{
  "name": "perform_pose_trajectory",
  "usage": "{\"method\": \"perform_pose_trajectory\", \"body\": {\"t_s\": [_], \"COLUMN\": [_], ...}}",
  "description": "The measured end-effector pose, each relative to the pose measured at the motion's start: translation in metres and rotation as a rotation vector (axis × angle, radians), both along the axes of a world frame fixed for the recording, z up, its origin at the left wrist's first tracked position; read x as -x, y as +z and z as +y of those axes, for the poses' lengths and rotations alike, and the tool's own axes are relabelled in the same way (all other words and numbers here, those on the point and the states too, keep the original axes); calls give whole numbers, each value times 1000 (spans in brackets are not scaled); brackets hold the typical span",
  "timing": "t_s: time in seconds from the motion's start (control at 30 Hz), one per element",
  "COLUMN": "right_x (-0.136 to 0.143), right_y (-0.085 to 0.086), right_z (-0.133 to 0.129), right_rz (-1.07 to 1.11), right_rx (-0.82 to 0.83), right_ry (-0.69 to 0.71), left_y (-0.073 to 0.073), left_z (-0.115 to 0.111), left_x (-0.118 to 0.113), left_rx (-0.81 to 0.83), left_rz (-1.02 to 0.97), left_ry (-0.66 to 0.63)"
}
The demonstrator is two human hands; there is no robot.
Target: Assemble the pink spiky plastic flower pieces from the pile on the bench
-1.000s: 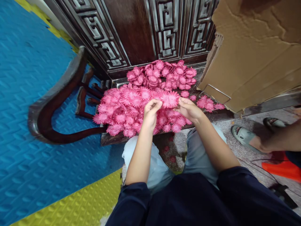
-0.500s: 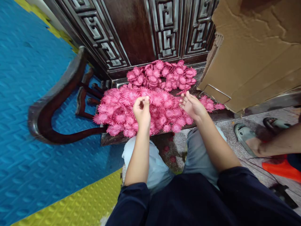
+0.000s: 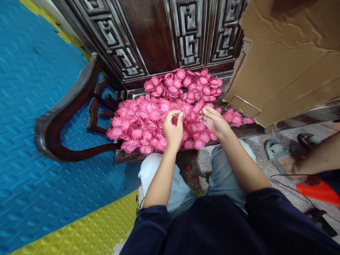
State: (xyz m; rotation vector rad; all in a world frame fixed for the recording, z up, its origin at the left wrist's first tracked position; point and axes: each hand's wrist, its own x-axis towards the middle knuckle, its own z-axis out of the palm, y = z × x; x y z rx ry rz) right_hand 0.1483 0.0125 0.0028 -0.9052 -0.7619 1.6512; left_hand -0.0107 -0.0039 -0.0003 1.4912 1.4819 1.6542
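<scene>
In the head view, a big heap of pink flower-shaped pieces (image 3: 143, 124) with fringed petals covers a dark wooden bench seat. Over the middle of this heap, my left hand (image 3: 173, 130) is closed in a pinch, thumb against forefinger; anything between the tips is too small to make out. My right hand (image 3: 214, 122) is a little to its right, fingers curled and thumb pressed in. A tilted pink flower piece (image 3: 198, 106) shows at its fingertips and appears held there. The hands are apart, with a narrow gap between them.
A darker pile of flower pieces (image 3: 183, 85) lies by the carved backrest (image 3: 148, 35). Several loose ones sit beside a large cardboard sheet (image 3: 287, 71) on the right. A curved armrest (image 3: 42, 134) bounds the left. Another person's sandaled foot (image 3: 278, 156) is at right.
My left hand has moved right, toward my right hand. My right hand has shifted slightly left and down, and the piece at its fingertips is now tilted up.
</scene>
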Motion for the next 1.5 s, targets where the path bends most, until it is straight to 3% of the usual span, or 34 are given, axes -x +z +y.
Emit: {"method": "perform_pose_trajectory", "body": {"t_s": [0.3,0.53,0.7,1.07,1.37,1.5], "right_x": [2,-2,1,16,12,12], "right_y": [0,-11,-8,-2,1,3], "right_z": [0,6,3,-6,-9,-10], "right_rz": [-45,-227,-298,-325,-367,-378], "right_rx": [-31,-158,-206,-316,-368,-356], "right_ry": [-25,-213,-113,111,148,160], "left_y": [-2,-4,-4,0,0,0], "left_z": [4,6,7,3,3,3], "left_x": [-1,1,-1,-7,-4,-3], "left_rx": [53,69,99,133,229,255], "left_rz": [-243,-383,-513,-534,-613,-638], "left_ry": [-83,-154,-206,-244,-405,-419]}}
